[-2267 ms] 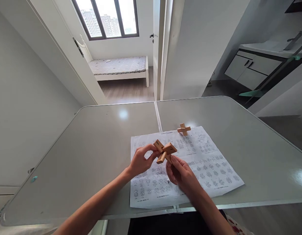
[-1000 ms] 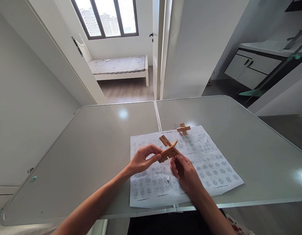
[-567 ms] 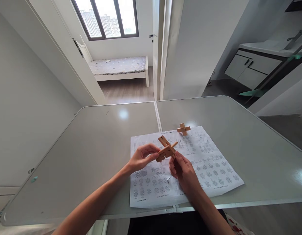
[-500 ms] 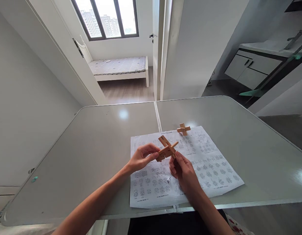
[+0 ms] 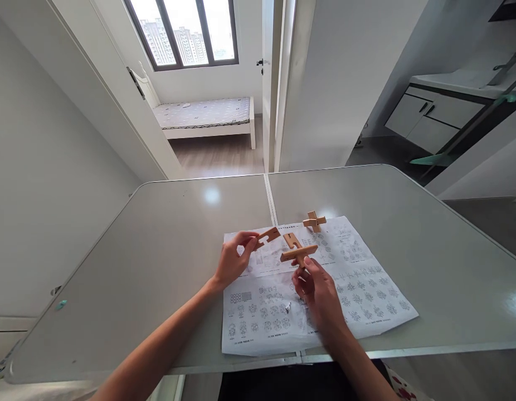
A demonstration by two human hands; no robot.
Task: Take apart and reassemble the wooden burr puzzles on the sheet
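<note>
My left hand (image 5: 233, 260) pinches a single notched wooden puzzle piece (image 5: 268, 236), held a little above the printed instruction sheet (image 5: 358, 289). My right hand (image 5: 316, 287) grips the remaining wooden cross of two interlocked pieces (image 5: 298, 251) from below, a short gap to the right of the loose piece. A small assembled wooden burr puzzle (image 5: 314, 220) rests on the far edge of the sheet, beyond both hands.
The sheet lies on a grey folding table (image 5: 157, 262) with a centre seam. Beyond the table an open doorway shows a bed (image 5: 203, 114) under a window. White cabinets (image 5: 429, 120) stand at the right.
One notched piece has come out of the wooden cross: my left hand drew it away to the left and up, while my right hand kept the other two pieces.
</note>
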